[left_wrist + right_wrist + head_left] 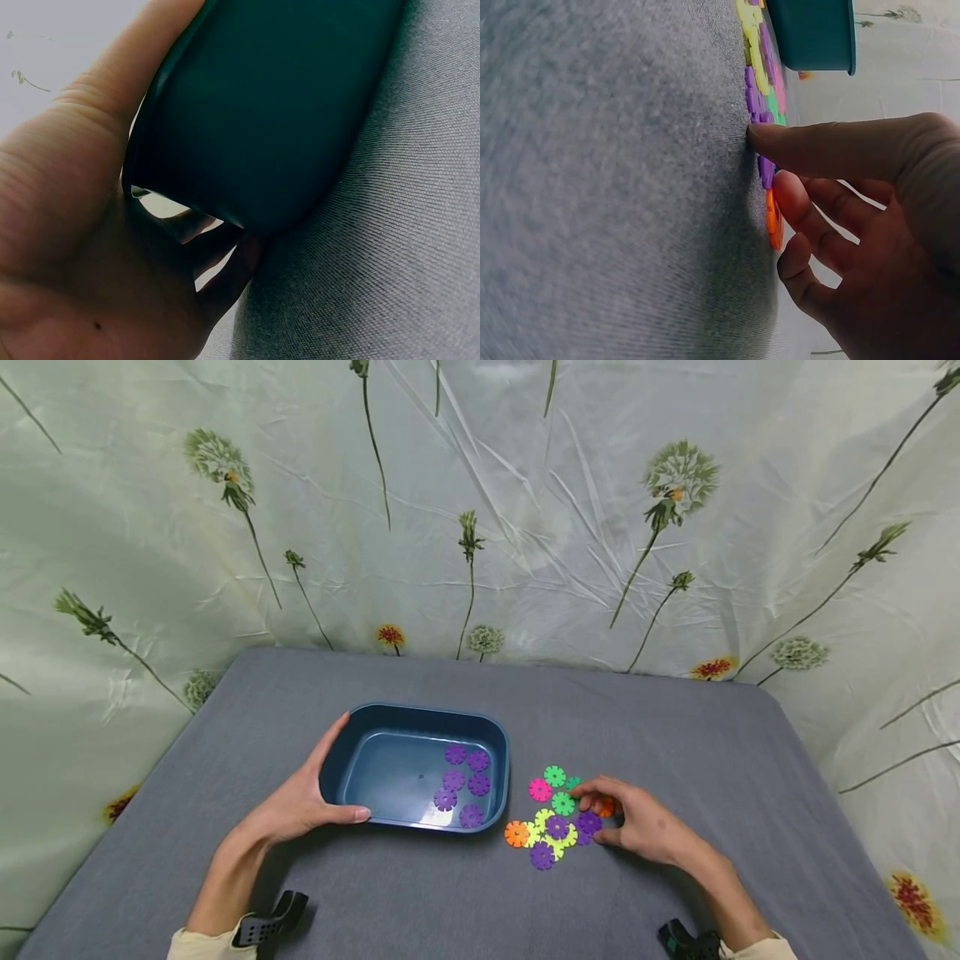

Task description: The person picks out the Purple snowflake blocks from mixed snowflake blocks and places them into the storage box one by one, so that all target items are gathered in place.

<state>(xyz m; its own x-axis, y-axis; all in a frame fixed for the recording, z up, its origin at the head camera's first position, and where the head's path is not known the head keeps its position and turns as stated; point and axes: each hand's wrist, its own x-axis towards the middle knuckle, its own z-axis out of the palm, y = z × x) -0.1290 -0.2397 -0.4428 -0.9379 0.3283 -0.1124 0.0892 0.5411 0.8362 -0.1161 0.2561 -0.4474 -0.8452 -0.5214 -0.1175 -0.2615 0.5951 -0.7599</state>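
Observation:
A dark blue plastic tub [390, 818] sits on the grey cloth, with several purple notched plastic discs [453, 778] lying in its right half. My left hand [296, 797] grips the tub's left end, thumb along the front rim and fingers spread around the outer wall [262, 97]. Right of the tub lies a loose group of notched discs in yellow [543, 818], green [555, 776], pink [540, 790], orange [516, 834] and purple [542, 856]. My right hand [637, 818] is over the group's right side, thumb and fingers apart, thumb tip right at a purple disc [766, 171].
Grey cloth [675, 735] covers the table. Behind it and at the sides hangs a pale curtain [525, 527] with a dandelion print. An orange disc [773, 217] lies under the right hand's fingers. Black wrist straps [272, 920] are on both forearms.

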